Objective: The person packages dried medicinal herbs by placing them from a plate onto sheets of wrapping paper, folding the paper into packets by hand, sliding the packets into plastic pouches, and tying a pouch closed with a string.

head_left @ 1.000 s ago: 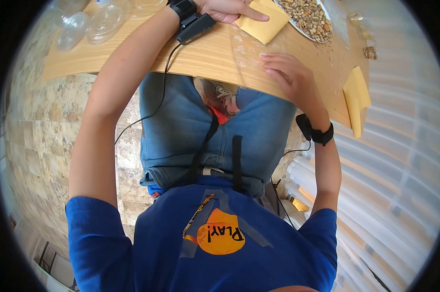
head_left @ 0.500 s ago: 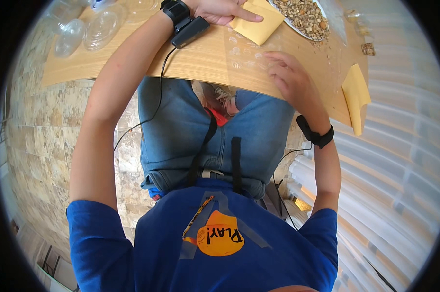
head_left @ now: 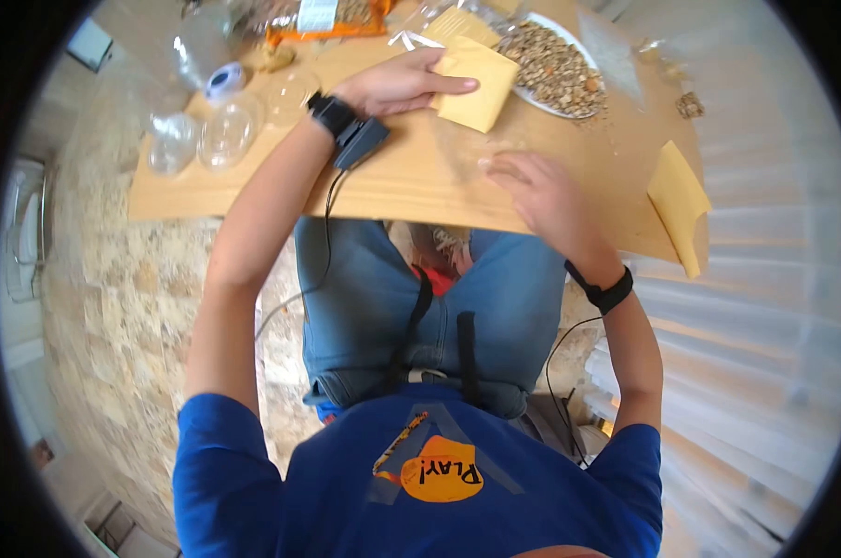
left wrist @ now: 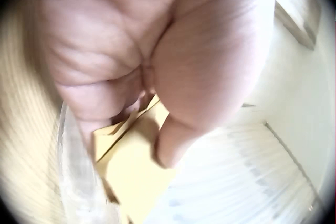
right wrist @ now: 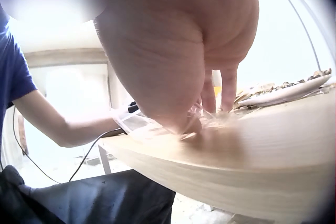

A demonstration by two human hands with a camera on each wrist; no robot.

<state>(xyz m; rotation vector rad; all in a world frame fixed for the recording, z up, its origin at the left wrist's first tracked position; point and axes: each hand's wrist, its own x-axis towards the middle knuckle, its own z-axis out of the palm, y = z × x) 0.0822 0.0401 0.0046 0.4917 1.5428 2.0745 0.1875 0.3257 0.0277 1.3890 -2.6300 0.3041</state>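
My left hand (head_left: 392, 84) grips a folded yellow paper packet (head_left: 478, 86), with the thumb across its face. In the left wrist view the packet (left wrist: 139, 166) lies between thumb and curled fingers, beside clear plastic (left wrist: 79, 176). Low over the table's near part, my right hand (head_left: 550, 200) has bent fingers. The right wrist view shows that hand (right wrist: 178, 50) pinching crumpled clear plastic (right wrist: 137, 124) at the tabletop; blur hides its fingertips partly.
A white plate (head_left: 583, 54) heaped with a nut-like mix stands beyond the hands. Clear plastic containers (head_left: 227, 135) and a roll (head_left: 225, 82) are on the left. An orange-edged bag (head_left: 332, 19) lies at the back, another yellow packet (head_left: 678, 206) at the right edge.
The head view has shifted, showing more of the table's far side. My left hand keeps its grip on the packet; the right hand's fingers have curled more near the clear plastic.
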